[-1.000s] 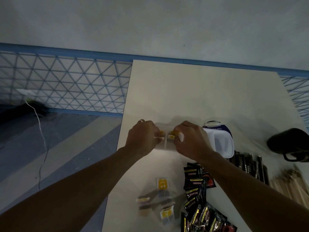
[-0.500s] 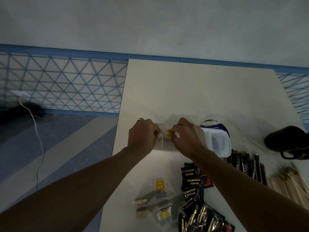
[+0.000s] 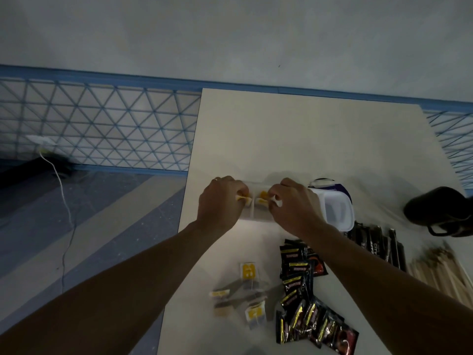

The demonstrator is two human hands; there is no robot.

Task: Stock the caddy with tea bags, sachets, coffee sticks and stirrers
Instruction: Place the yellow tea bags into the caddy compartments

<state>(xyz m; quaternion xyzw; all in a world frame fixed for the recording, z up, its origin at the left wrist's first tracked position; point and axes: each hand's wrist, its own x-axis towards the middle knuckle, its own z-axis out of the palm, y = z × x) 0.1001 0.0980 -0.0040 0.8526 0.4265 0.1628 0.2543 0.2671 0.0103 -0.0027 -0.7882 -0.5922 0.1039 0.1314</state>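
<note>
I see the left hand (image 3: 220, 202) and right hand (image 3: 294, 207), fingers (image 3: 236, 187) pinching tea bags (image 3: 262, 197) at the caddy (image 3: 253, 214); sachets (image 3: 302, 290), coffee sticks (image 3: 376, 242) and stirrers (image 3: 440, 271) lie unstocked.

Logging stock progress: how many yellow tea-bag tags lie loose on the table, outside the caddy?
3 yellow tags: farthest, leftmost, nearest the camera; more may be hidden underneath.
</note>
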